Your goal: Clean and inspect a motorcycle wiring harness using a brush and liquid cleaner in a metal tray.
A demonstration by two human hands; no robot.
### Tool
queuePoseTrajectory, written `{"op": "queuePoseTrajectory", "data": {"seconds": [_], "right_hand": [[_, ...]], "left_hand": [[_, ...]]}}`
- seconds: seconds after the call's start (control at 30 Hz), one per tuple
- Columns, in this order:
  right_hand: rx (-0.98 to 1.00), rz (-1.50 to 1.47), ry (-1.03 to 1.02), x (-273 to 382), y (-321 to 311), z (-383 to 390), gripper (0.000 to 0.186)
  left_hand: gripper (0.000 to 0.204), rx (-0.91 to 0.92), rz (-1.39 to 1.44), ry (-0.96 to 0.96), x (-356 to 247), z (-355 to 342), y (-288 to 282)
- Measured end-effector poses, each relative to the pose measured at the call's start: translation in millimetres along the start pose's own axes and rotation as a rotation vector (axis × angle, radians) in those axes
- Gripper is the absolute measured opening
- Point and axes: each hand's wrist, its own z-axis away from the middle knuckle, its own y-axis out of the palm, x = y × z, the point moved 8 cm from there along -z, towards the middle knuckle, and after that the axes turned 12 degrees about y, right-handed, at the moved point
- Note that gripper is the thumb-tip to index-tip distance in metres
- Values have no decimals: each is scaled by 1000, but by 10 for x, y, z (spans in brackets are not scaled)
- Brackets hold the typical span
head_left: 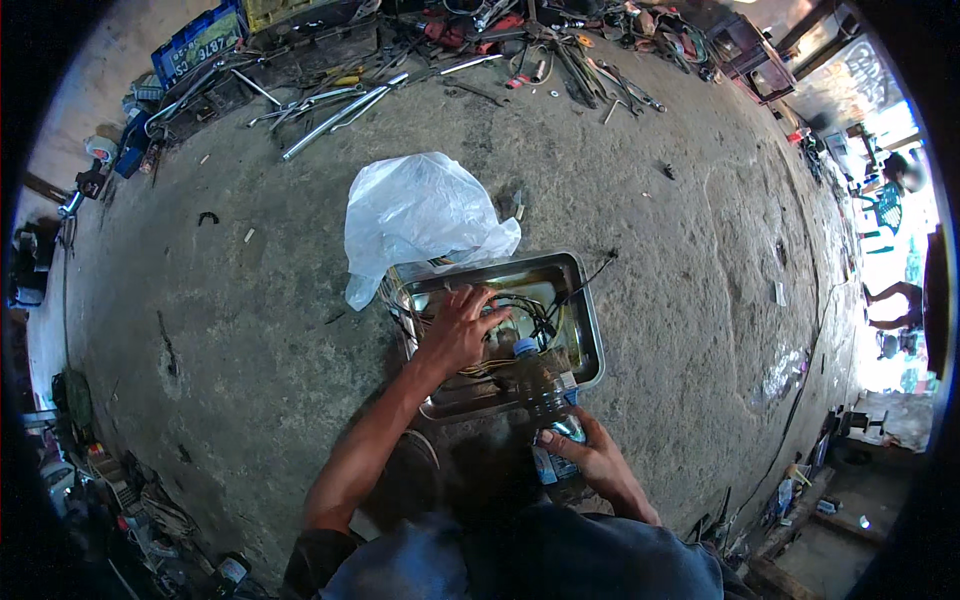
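Note:
My left hand [462,335] is over the metal tray [590,355], fingers apart and bent, fingertips among a bundle of wires [530,302]; whether they touch anything underneath is unclear. The tray holds some liquid and the tangled wires, with several loose ends over its rims. My right hand [590,455] grips a clear plastic bottle [545,405] with a pale blue cap, tilted over the tray's lower right part. A crumpled white plastic bag [425,215] lies just beyond the tray, partly on its far left corner.
Stained concrete floor [690,330] surrounds the tray. Wrenches and metal bars [340,110] lie scattered along the far edge, near plastic crates [755,65]. Tools and clutter [110,470] line the lower left. At the bright right side are a person's bare legs [895,305] and a green chair [885,210].

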Motion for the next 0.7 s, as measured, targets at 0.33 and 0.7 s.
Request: {"op": "queuePoseTrajectory", "data": {"seconds": [0.33,0.7], "right_hand": [[15,-71,2,51,22,75,72],[4,-100,3,-145,-169,-9,84]], "left_hand": [[44,193,200,-54,31,-274,-410],[34,-45,182,-305,25,-282,-527]]}}
